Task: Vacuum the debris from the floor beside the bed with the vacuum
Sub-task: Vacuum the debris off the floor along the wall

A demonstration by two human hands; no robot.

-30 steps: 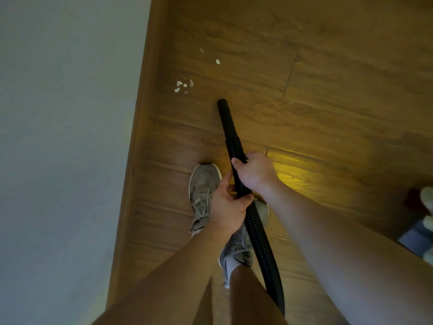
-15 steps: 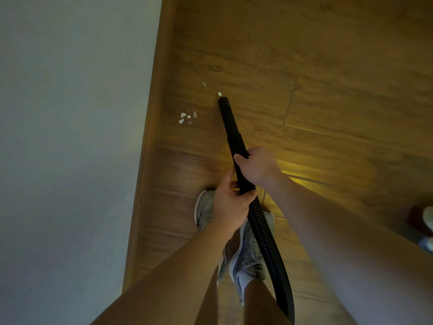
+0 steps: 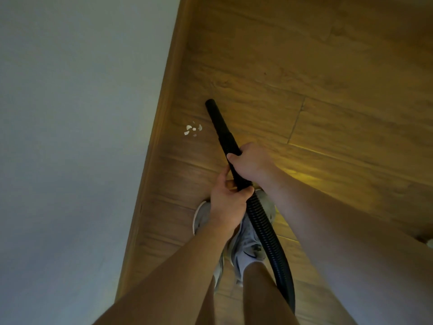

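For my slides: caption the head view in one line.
Left hand and right hand grip the black vacuum hose, its nozzle just right of white debris beside the bed.

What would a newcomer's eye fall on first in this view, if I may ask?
The black vacuum tube runs up the centre, gripped by the right hand and, just below, the left hand. A small cluster of white debris lies on the wooden floor left of the tube, beside the pale bed.

Brown wood-plank floor (image 3: 328, 66), pale grey surface (image 3: 70, 137) at left, wooden border (image 3: 161, 127) between, yellow glow (image 3: 304, 174) right
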